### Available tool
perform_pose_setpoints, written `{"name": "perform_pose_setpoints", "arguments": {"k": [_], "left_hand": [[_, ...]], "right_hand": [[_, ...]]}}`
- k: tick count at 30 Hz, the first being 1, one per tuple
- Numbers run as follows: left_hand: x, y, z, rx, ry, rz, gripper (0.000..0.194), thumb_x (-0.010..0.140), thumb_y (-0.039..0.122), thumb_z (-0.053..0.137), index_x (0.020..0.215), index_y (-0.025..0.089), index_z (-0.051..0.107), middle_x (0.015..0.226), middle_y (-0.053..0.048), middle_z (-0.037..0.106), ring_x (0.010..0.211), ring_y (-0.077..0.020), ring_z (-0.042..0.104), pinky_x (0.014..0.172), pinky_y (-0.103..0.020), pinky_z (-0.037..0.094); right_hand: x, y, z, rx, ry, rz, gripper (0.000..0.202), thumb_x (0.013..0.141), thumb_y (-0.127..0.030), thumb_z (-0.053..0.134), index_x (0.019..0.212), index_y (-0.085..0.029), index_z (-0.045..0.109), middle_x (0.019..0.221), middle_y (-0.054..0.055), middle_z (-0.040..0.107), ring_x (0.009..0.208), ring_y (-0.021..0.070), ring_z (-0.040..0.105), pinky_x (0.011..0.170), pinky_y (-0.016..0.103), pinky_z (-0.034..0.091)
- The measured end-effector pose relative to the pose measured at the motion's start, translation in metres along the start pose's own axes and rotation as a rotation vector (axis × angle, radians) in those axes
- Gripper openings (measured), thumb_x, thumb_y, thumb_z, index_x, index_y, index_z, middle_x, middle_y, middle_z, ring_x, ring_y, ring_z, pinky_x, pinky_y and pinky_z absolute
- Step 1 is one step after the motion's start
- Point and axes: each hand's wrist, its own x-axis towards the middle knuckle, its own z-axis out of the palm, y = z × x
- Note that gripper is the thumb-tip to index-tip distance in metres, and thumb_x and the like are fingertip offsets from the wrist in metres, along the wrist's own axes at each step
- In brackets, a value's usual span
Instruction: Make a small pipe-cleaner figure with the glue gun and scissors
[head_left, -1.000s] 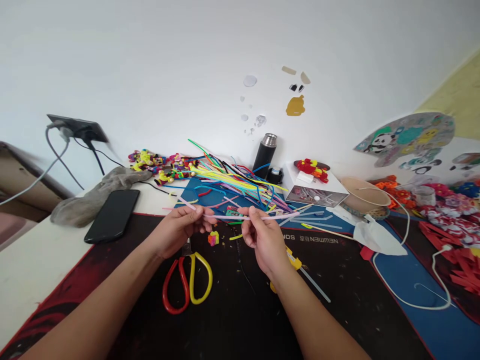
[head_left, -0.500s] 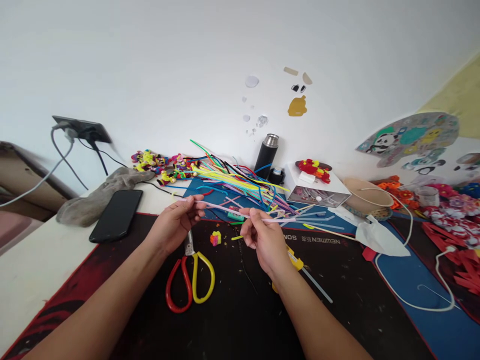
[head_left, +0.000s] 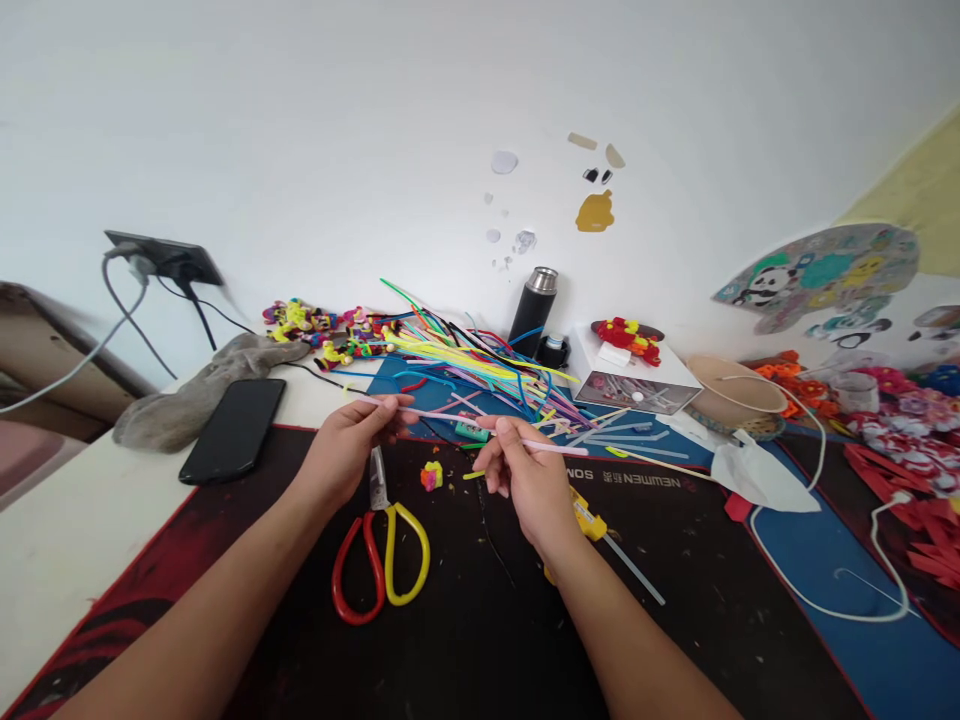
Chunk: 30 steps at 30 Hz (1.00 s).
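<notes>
A pale pink pipe cleaner (head_left: 444, 415) stretches between my two hands above the dark mat. My left hand (head_left: 358, 440) is closed on it near its left end, thumb against fingers. My right hand (head_left: 523, 470) pinches it farther right, and a short length sticks out beyond the thumb. Below my left hand lie scissors (head_left: 381, 560) with one red and one yellow handle, their blades partly hidden. A small pink, yellow and orange fuzzy piece (head_left: 432, 475) lies between the hands. Partly under my right forearm is a yellow glue gun (head_left: 589, 520) with a glue stick in it.
A pile of colourful pipe cleaners (head_left: 480, 365) spreads behind the hands, beside a black thermos (head_left: 534, 312) and a white drawer box (head_left: 634, 370). A phone (head_left: 234, 430) lies at left. Right are a basket (head_left: 735, 390) and a white cord (head_left: 817, 605).
The pipe cleaner's right end has dropped and now angles lower past my right hand. My left hand has shifted slightly right; both hands keep their hold.
</notes>
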Motion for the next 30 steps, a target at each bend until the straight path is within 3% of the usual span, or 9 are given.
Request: {"name": "perform_pose_setpoints", "arguments": {"k": [9,17,26,30], "left_hand": [[0.001,0.005,-0.002,-0.227,-0.044,-0.079,0.023,0.082,0.031,0.09,0.096,0.013,0.083,0.08,-0.008,0.081,0.065,-0.0161,0.069,0.062,-0.025,0.054],[-0.009,0.002,0.007,-0.137,-0.265,-0.139,0.04,0.072,0.041,0.1,0.094,0.01,0.087,0.085,-0.015,0.084,0.069,-0.0198,0.073,0.064,-0.027,0.055],[-0.009,0.004,0.004,-0.269,-0.238,-0.079,0.04,0.07,0.037,0.102,0.098,0.012,0.087,0.089,-0.011,0.085,0.074,-0.0186,0.074,0.065,-0.025,0.057],[-0.011,0.005,0.006,-0.257,-0.308,-0.097,0.038,0.071,0.041,0.101,0.093,0.014,0.087,0.083,-0.011,0.084,0.071,-0.0187,0.074,0.065,-0.025,0.057]], "right_hand": [[0.002,-0.001,-0.001,0.093,0.011,0.005,0.054,0.088,-0.068,0.077,0.106,-0.018,0.079,0.069,0.003,0.072,0.044,0.0109,0.052,0.04,0.023,0.029],[0.001,0.002,-0.001,0.105,-0.008,-0.003,0.05,0.09,-0.064,0.078,0.11,-0.019,0.079,0.071,0.002,0.072,0.044,0.0098,0.052,0.04,0.022,0.029],[-0.002,0.008,0.002,0.107,-0.052,0.042,0.05,0.088,-0.068,0.078,0.093,-0.017,0.077,0.059,-0.002,0.063,0.043,0.0089,0.051,0.04,0.02,0.029],[-0.002,0.009,0.002,0.118,-0.072,0.055,0.052,0.089,-0.069,0.078,0.098,-0.017,0.079,0.06,-0.001,0.066,0.044,0.0092,0.052,0.04,0.02,0.029]]}}
